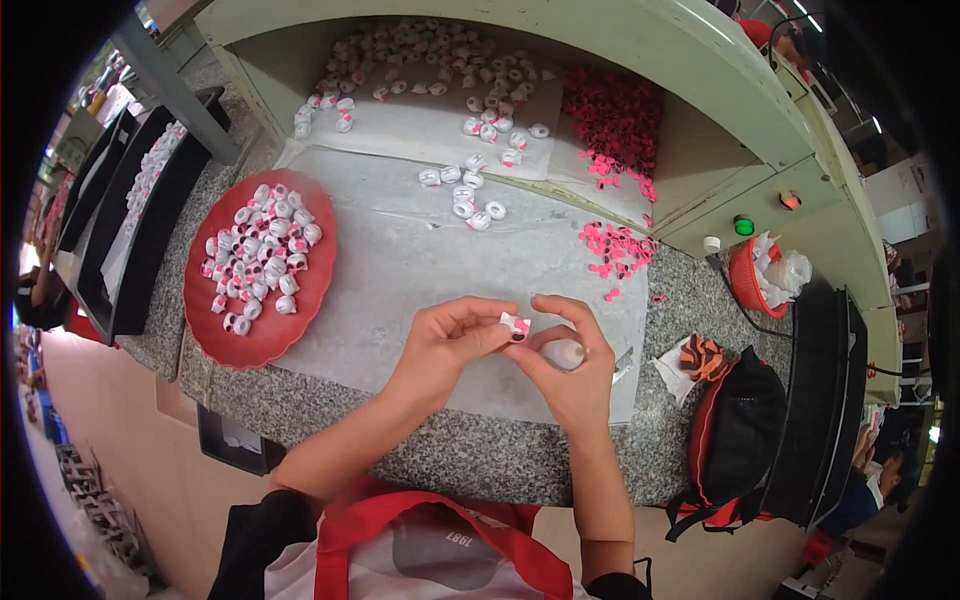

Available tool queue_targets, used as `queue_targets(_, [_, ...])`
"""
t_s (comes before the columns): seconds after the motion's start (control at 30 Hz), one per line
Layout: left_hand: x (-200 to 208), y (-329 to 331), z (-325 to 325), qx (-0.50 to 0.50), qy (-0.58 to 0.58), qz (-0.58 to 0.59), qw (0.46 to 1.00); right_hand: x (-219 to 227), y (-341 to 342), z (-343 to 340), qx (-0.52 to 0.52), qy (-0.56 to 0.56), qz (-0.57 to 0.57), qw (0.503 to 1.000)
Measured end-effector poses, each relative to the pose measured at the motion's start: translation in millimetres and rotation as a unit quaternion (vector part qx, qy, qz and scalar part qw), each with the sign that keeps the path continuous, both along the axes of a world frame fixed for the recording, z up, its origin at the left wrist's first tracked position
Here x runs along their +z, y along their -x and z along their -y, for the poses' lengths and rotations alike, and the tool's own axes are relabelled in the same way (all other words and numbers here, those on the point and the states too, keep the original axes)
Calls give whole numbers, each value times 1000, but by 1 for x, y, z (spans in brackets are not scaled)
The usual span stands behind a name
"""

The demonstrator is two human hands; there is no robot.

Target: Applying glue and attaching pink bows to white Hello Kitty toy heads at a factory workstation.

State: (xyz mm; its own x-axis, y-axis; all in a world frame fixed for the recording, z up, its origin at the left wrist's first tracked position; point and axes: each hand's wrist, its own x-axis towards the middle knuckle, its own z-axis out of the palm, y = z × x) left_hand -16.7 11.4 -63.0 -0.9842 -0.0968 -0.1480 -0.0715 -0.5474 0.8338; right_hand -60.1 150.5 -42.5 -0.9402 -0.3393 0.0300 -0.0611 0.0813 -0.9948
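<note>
My left hand [445,345] pinches a small white bead-like piece [514,326] with a pink and black spot, held over a white sheet [400,270] on the granite counter. My right hand [568,360] meets it at the fingertips and also grips a small whitish bottle [563,353] in its palm. A red round plate [300,310] at the left holds several finished white pieces with pink and black spots. Loose white pieces [470,195] lie further back on the sheet. Small pink parts [615,250] are scattered to the right.
A recessed shelf at the back holds more white pieces [430,55] and a heap of dark red parts [615,110]. Black trays [150,200] stand at the left. A black and red bag [735,430], a red basket [750,280] and a striped cloth [705,357] are at the right.
</note>
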Motion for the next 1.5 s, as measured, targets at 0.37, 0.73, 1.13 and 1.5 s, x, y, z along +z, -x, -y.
queue_targets(0.37, [15, -8, 0, -58, 88, -51, 993, -10, 6, -17, 66, 174, 63, 981])
queue_targets(0.73, [15, -4, 7, -19, 99, -21, 995, -14, 1, -1, 24, 124, 90, 988])
queue_targets(1.13, [-5, 55, 65, 235, 728, -120, 632, 4, -11, 6, 11, 6, 80, 997])
queue_targets(1.5, [-41, 89, 54, 156, 718, -79, 673, -4, -13, -2, -36, 28, 59, 997])
